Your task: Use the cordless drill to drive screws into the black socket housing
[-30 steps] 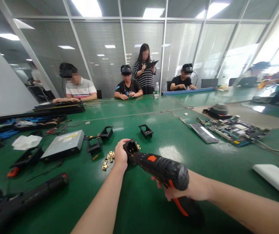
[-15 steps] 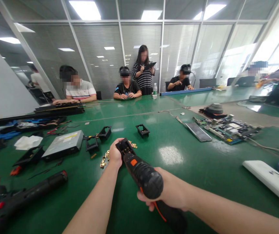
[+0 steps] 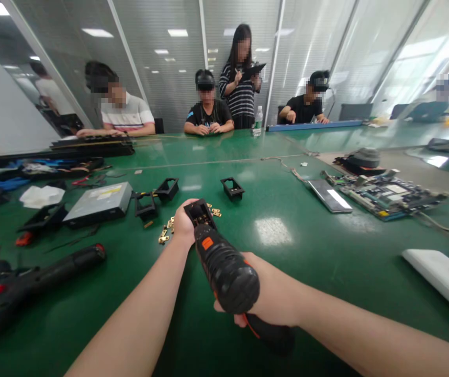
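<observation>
My right hand (image 3: 258, 290) is closed around the grip of a black and orange cordless drill (image 3: 226, 272). The drill's front end points into a black plastic frame (image 3: 198, 208), and its tip is hidden from me. On the left side, my left hand (image 3: 184, 225) grips that frame, its fingers mostly out of sight behind it. Brass-coloured metal pieces show inside the frame. Several loose brass pieces (image 3: 164, 234) lie on the green table beside my left hand, and a few more show past the frame.
Other black frames (image 3: 233, 188) stand farther back. To the left are a silver disc drive (image 3: 99, 203) and a second power tool (image 3: 32, 288). A phone (image 3: 329, 196), a circuit board (image 3: 395, 195) and a white case (image 3: 440, 277) lie right. Several people (image 3: 209, 112) are across the table.
My view has tilted down, so the people and the far table stand higher in the picture. Both hands keep hold of the drill and the frame, with little other movement.
</observation>
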Motion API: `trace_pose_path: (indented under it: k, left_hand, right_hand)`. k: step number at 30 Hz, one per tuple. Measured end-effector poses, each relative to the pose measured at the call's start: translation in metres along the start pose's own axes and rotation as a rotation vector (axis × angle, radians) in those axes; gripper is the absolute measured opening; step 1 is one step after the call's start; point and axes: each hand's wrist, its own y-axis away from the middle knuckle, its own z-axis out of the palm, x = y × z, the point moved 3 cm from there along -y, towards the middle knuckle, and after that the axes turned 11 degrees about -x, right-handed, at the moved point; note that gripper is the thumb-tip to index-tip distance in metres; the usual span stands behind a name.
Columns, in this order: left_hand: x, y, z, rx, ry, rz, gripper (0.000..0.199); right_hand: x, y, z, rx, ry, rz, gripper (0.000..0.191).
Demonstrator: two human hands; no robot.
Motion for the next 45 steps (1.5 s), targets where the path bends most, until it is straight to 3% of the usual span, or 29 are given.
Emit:
trace_pose_path:
  k: [11,17,21,26,32,41,45]
  left_hand:
    - [0.000,0.004,0.006,-0.007,0.078,-0.051,0.035]
    - [0.000,0.006,0.006,0.008,0.090,0.028,0.044]
    - [-0.001,0.007,0.006,-0.018,0.062,0.066,0.056]
    - [-0.004,0.004,0.004,-0.074,-0.027,0.125,0.051]
    - [-0.007,0.000,0.001,-0.086,-0.066,0.065,0.055]
    - [0.001,0.005,0.008,-0.040,-0.011,0.031,0.070]
    - [0.001,0.004,0.008,-0.033,-0.004,-0.005,0.059]
  right_hand:
    - [0.009,-0.005,-0.009,-0.067,-0.095,0.007,0.021]
    - [0.020,-0.005,-0.018,-0.066,-0.138,0.039,0.033]
    - [0.012,-0.008,-0.016,-0.138,-0.101,0.003,0.023]
    - [0.005,-0.008,-0.016,-0.091,-0.190,0.015,0.027]
    - [0.000,-0.008,-0.017,-0.074,0.067,-0.143,0.026]
    - [-0.001,-0.008,-0.015,-0.081,0.058,-0.112,0.023]
    - [0.000,-0.008,-0.014,-0.070,0.004,-0.052,0.018]
